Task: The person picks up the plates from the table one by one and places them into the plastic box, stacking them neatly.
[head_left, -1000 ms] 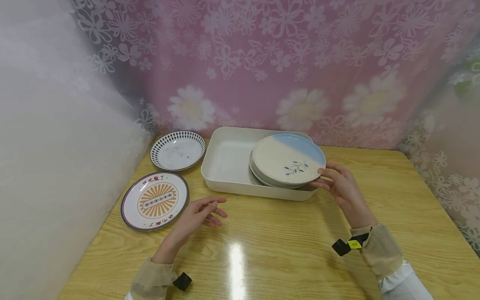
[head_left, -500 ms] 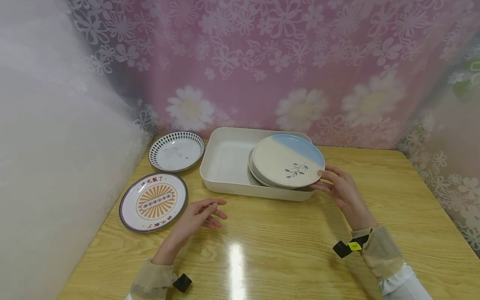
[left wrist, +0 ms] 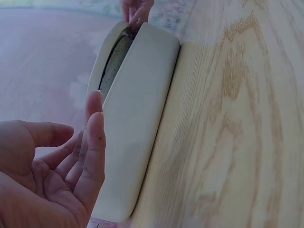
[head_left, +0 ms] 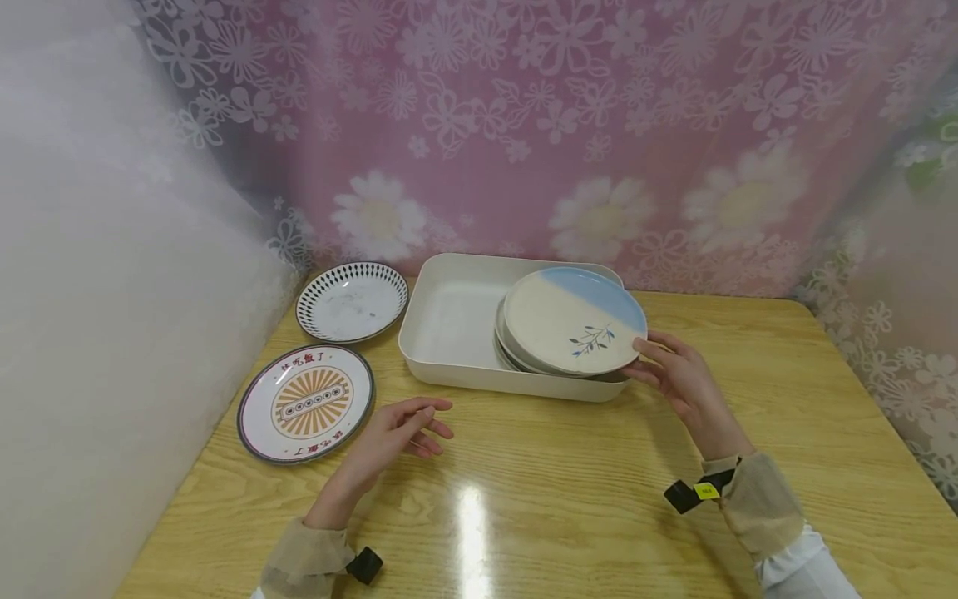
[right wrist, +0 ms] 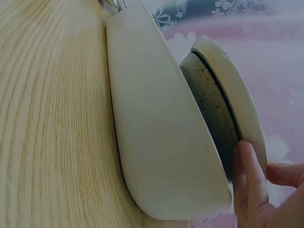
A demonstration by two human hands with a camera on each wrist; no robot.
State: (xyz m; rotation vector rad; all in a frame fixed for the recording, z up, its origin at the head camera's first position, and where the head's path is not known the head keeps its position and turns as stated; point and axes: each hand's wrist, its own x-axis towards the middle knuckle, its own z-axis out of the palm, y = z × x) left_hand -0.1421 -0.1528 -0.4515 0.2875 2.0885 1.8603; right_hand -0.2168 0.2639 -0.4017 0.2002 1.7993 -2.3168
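Note:
A cream plate (head_left: 561, 320) with a blue section and a leaf sprig tops a stack in the right part of a white rectangular bin (head_left: 449, 324). My right hand (head_left: 677, 378) pinches its right rim, thumb above and fingers below. In the right wrist view a speckled dark dish (right wrist: 209, 95) shows just beneath the cream plate (right wrist: 232, 80); the lower dishes are mostly hidden. My left hand (head_left: 392, 437) hovers in front of the bin with relaxed fingers and holds nothing. Nearest to it is a plate (head_left: 314, 403) with an orange sunburst and red characters.
Behind the sunburst plate sits a white bowl-like plate (head_left: 353, 302) with a black diamond rim, left of the bin. Both lie on the wooden table (head_left: 569, 491). A pink flowered curtain (head_left: 486, 150) hangs at the back, and a pale wall (head_left: 135, 291) stands on the left.
Very little differs. The view has shifted slightly, while my right hand keeps its grip on the cream plate and my left hand stays in place.

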